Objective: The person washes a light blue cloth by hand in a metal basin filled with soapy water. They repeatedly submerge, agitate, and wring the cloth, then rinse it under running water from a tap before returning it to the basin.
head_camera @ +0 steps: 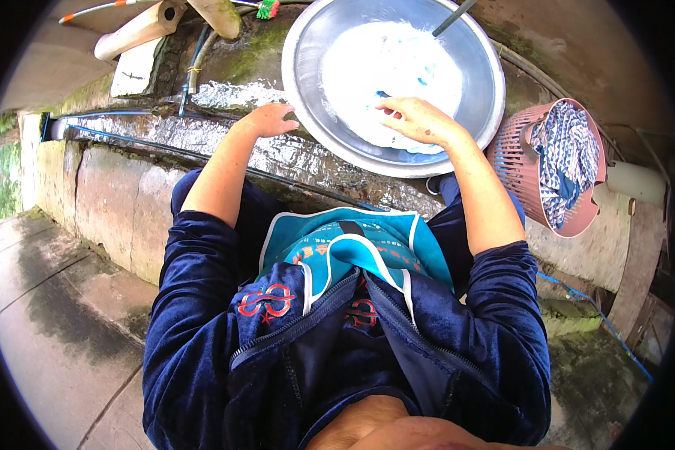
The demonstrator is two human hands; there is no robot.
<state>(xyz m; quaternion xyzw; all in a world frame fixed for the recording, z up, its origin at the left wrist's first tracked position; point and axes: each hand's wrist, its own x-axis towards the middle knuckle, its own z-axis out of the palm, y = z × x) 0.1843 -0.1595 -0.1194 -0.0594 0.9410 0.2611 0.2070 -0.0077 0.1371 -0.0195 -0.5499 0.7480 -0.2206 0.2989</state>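
Note:
A wide metal basin (309, 50) stands before me, holding bright white, overexposed contents (360, 62) with a few blue patches; I cannot tell foam from cloth there. My left hand (271, 120) is just outside the basin's left rim, thumb and fingers apart, with nothing in it. Over the near part of the basin hovers my right hand (419, 121), its fingers loosely bent and no held thing visible. A small dark blue patch shows just beyond its fingertips. A grey hose or pipe (453, 18) reaches into the basin from the far right.
Right of the basin, a pink plastic basket (512, 152) holds blue-and-white patterned cloth (568, 152). Wet ground (202, 132) with thin pipes lies at left, near cut logs (138, 34). A teal apron (365, 225) covers my lap. A concrete ledge (129, 202) runs left.

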